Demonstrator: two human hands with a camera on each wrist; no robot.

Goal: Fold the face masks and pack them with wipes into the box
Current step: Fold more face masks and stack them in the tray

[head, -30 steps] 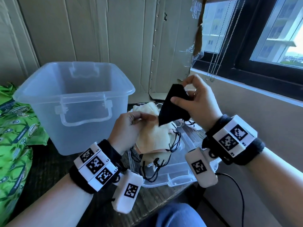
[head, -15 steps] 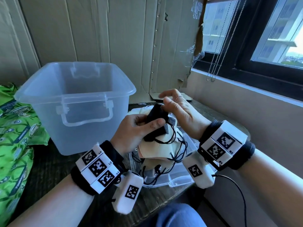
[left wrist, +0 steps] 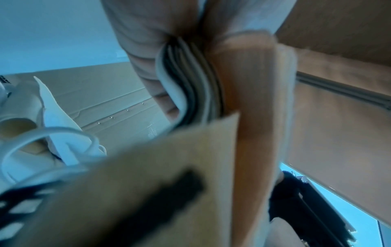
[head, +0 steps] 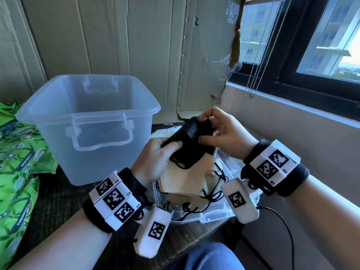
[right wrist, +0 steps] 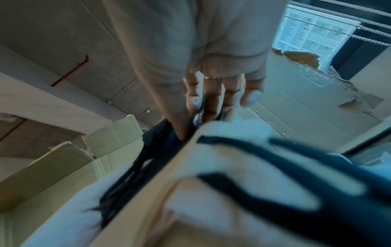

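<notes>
Both hands are on one black face mask [head: 191, 145], held up over the pile in front of me. My left hand [head: 155, 158] pinches its lower left edge between thumb and curled fingers; my right hand [head: 220, 131] pinches the upper right part, forefinger hooked over the top edge and thumb against the near face. The mask looks partly doubled over, its black ear loops dangling below it.

Under it I see a stack of beige masks [head: 187, 180], their black loops tangled, lying on a clear plastic lid [head: 216, 215] that sits on the dark bench [head: 58, 193]. From the left wrist view I make out only blurred beige fabric [left wrist: 148, 183] close to the lens and layered mask edges near the fingers. From the right wrist view I see the fingers [right wrist: 213, 93] closed on dark fabric [right wrist: 160, 138], with beige material filling the foreground.

To the left of the pile stands the translucent box [head: 87, 121], upright and open, handle facing me. I cannot tell whether anything lies at its bottom. Green wipe packs [head: 17, 162] lie at the far left, just beside the box. Cardboard sheets [head: 136, 45] line the wall behind, and a window [head: 321, 41] is at the right.
</notes>
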